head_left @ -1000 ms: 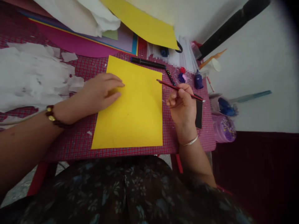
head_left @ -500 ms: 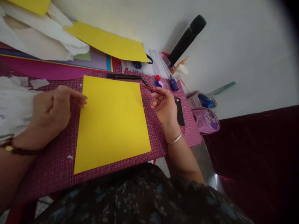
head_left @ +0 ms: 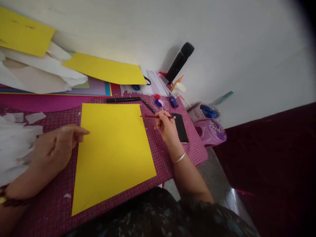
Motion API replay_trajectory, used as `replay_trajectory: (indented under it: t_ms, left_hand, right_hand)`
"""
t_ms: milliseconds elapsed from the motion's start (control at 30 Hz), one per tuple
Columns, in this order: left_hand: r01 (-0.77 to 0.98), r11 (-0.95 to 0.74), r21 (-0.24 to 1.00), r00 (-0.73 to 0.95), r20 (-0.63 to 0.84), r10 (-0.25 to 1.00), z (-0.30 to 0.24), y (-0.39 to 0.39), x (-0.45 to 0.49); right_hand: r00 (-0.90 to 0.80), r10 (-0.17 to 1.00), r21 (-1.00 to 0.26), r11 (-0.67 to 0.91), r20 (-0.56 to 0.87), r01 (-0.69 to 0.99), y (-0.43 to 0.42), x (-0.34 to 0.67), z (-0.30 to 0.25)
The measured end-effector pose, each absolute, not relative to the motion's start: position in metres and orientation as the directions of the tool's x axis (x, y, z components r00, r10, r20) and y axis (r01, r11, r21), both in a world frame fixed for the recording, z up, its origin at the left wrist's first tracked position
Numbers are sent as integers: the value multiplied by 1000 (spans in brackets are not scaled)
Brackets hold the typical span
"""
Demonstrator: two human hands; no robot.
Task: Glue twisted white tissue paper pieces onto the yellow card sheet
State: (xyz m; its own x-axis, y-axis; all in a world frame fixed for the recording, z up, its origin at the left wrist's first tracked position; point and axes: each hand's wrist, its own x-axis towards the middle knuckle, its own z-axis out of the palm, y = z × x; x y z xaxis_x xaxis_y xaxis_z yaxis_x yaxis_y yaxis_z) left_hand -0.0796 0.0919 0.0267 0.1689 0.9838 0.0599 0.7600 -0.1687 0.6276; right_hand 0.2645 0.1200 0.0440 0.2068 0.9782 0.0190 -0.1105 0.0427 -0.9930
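Note:
A plain yellow sheet of paper (head_left: 113, 148) lies flat in front of me on the checked tablecloth. Its left edge is by my left hand (head_left: 56, 144), which is empty, with fingers stretched out and their tips over the paper's border. My right hand (head_left: 166, 126) is closed around a slim dark red pencil (head_left: 150, 116). The pencil is nearly level, its point reaching just past the sheet's right edge; whether it touches the paper I cannot tell. A black phone-like slab (head_left: 181, 128) lies beside the right hand.
Torn white paper (head_left: 14, 144) covers the left side. Behind the sheet lie a black marker (head_left: 123, 99), a dotted pencil (head_left: 148, 106) and stacked coloured papers (head_left: 44, 103). A blue bottle (head_left: 173, 101) and black cylinder (head_left: 179, 62) stand back right; a pink container (head_left: 209, 131) is beyond the table edge.
The view has tilted upward, so the table sits lower in it. My right hand has turned, bringing the pencil closer to level and its tip over the sheet's edge. The left fingers have straightened slightly.

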Motion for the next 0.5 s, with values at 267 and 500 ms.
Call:
replay_trajectory:
  t_ms: [267,500]
  left_hand:
    - [655,-94,749,130,11,991,43,96,-72]
    - [744,-268,612,396,-80,915,38,108,-66]
  right_hand:
    - [175,977,-992,112,120,53,124,270,36]
    - [174,985,-984,47,17,-172,119,256,40]
